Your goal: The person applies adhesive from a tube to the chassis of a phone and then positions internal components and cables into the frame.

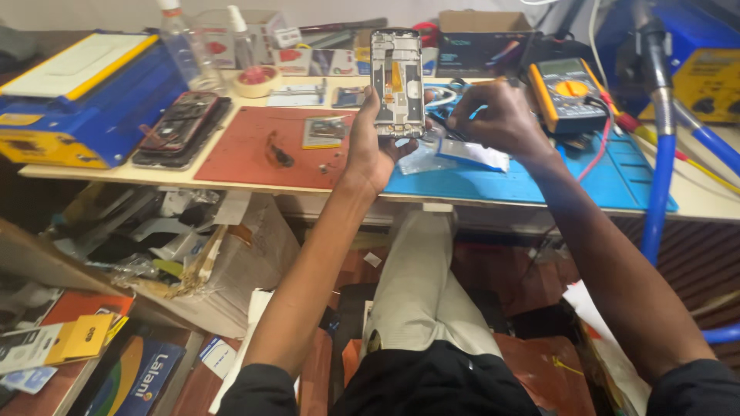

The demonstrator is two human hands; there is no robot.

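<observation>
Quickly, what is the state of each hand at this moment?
Left hand: closed around an opened smartphone frame with exposed metal insides, held upright.
Right hand: fingers curled over the blue work mat; whether it holds something cannot be told.

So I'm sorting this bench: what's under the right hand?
Under the right hand lies a clear plastic bag with a white strip, on the blue mat. Thin dark tools poke out by the fingers. Whatever is directly beneath the palm is covered.

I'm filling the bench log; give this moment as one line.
left hand: holds opened phone frame upright | right hand: over blue mat, pinching something small, unclear | multimeter: beside right hand
</observation>
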